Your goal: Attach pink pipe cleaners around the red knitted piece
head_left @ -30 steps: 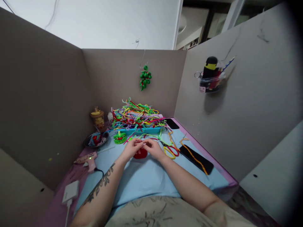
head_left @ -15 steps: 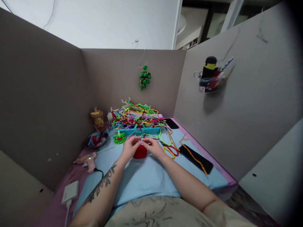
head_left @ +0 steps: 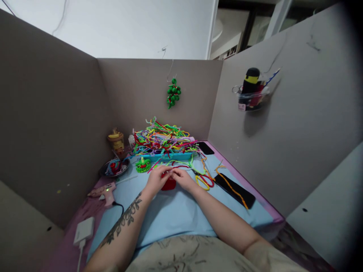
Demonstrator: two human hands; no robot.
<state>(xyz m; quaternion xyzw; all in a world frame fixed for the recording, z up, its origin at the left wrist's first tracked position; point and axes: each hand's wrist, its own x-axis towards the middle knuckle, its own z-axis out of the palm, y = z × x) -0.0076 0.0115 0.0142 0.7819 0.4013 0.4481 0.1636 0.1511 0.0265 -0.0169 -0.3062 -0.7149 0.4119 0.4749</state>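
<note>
My left hand [head_left: 157, 180] and my right hand [head_left: 183, 178] meet fingertip to fingertip over a small red fuzzy piece [head_left: 169, 184] that lies on the light blue mat [head_left: 170, 215]. Both hands are pinched closed on it or on something thin at its top; what exactly the fingers grip is too small to make out. A tattoo runs along my left forearm. Just beyond the hands lie loose pipe cleaners and a big heap of coloured pipe cleaners [head_left: 160, 138] in a turquoise tray [head_left: 170, 156].
A green fuzzy figure [head_left: 143, 165] and a dark dish [head_left: 114, 168] sit left of the hands. A pink glue gun [head_left: 103, 191] and a white charger [head_left: 83, 231] lie at the left. Scissors [head_left: 204, 180] and a black phone [head_left: 235, 190] lie right. Cardboard walls surround the desk.
My two hands have closed in tighter over the red piece and dropped slightly toward the mat. Nothing else has shifted.
</note>
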